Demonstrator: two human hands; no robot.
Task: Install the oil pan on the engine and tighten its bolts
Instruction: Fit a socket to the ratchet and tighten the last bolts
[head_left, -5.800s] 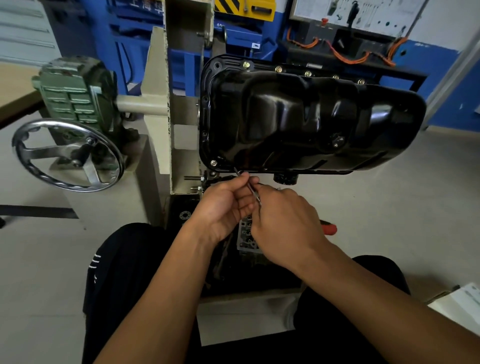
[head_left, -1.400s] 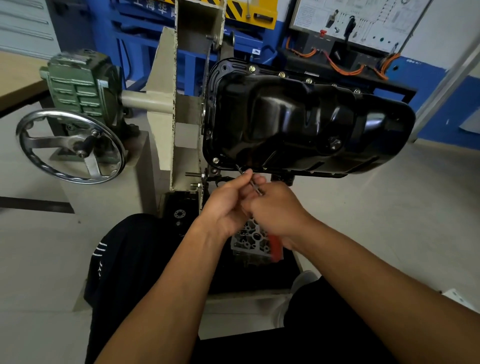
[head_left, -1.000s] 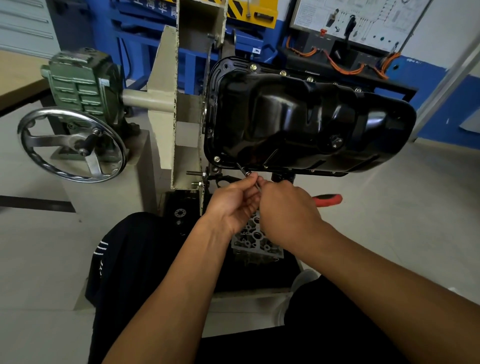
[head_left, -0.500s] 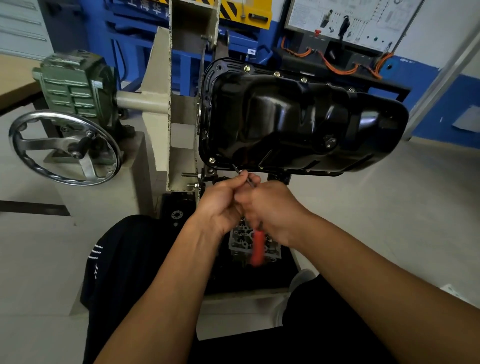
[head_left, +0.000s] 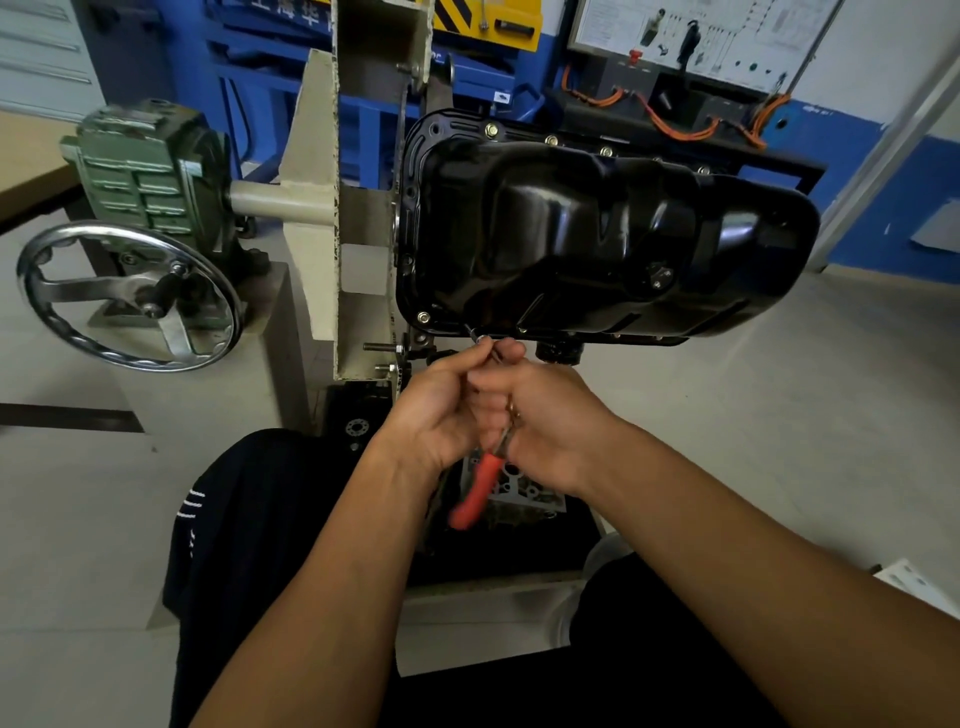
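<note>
The glossy black oil pan (head_left: 597, 234) sits against the engine on the beige stand, with several bolts along its top flange and one bolt (head_left: 423, 317) at its lower left corner. Just under the pan's lower edge, my left hand (head_left: 441, 405) pinches the thin metal shaft (head_left: 480, 340) of a ratchet wrench whose tip meets the flange. My right hand (head_left: 545, 421) grips the wrench lower down, and its red handle (head_left: 475, 491) points down and left below my fists. The socket end is mostly hidden by my fingers.
A green gearbox (head_left: 145, 171) with a steel handwheel (head_left: 130, 296) stands left of the beige stand (head_left: 317, 208). A grey metal part (head_left: 514, 488) lies on the stand's base under my hands. My dark-trousered knees fill the bottom; blue benches and a wiring board stand behind.
The red handle swung from pointing right a second ago to hanging down and left. Both hands stay at the same spot under the pan's lower edge.
</note>
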